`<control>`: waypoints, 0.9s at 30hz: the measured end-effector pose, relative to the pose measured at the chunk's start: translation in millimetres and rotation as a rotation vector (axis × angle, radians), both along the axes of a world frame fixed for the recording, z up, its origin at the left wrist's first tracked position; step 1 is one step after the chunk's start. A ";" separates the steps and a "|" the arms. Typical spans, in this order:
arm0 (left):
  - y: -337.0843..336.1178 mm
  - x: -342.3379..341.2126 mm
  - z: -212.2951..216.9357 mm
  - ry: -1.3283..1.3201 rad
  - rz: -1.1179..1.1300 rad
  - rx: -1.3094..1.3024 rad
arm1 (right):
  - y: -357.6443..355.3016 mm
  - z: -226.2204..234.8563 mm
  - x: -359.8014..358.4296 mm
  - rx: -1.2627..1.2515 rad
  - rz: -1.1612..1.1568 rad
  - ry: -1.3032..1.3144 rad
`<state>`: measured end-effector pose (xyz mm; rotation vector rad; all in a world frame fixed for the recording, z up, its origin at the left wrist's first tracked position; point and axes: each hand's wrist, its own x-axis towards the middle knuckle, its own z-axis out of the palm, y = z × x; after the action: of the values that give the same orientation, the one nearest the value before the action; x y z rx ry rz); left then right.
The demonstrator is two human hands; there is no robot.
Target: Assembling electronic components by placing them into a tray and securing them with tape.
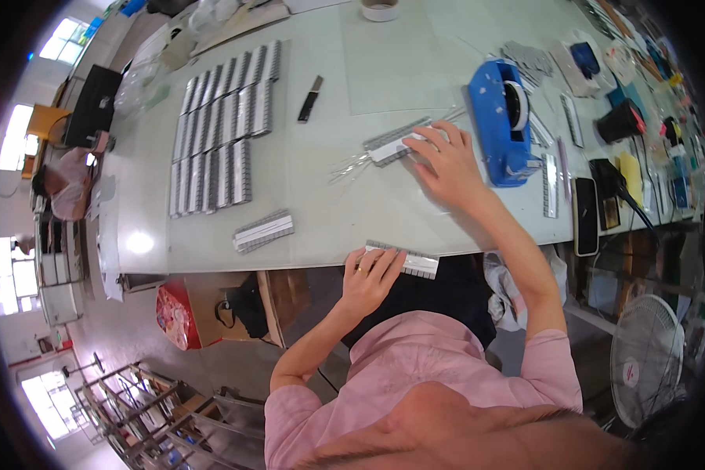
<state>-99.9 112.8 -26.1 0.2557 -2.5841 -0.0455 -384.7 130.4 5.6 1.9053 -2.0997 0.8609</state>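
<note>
My left hand is closed over a flat grey-and-white strip bundle at the table's near edge; its fingers lie across the top. My right hand reaches farther out, fingers bent and apart, fingertips touching a pile of similar gridded strips. Thin clear slivers stick out from that pile's left end. One more grey strip bundle lies alone to the left of my left hand. Farther left, several such bundles are laid out side by side in three rows.
A blue tape dispenser stands just right of my right hand. Beyond lie a black-handled knife and a clear sheet. Along the right are a clear ruler, a phone and a dark cup. A fan stands at lower right.
</note>
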 end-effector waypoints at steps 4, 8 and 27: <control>-37.9 41.0 15.4 -0.006 0.160 -0.171 | -19.5 -1.8 -21.2 0.083 0.163 -0.027; -112.9 79.3 39.8 -0.077 0.494 -0.329 | -21.1 4.4 -24.4 0.138 0.191 -0.078; 16.0 -30.3 26.5 -0.012 0.053 0.264 | 84.8 14.5 67.5 0.112 0.047 -0.187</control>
<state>-130.2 128.8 0.4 0.4214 -2.5786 -0.3686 -317.1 215.2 20.1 2.0077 -2.2617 0.9866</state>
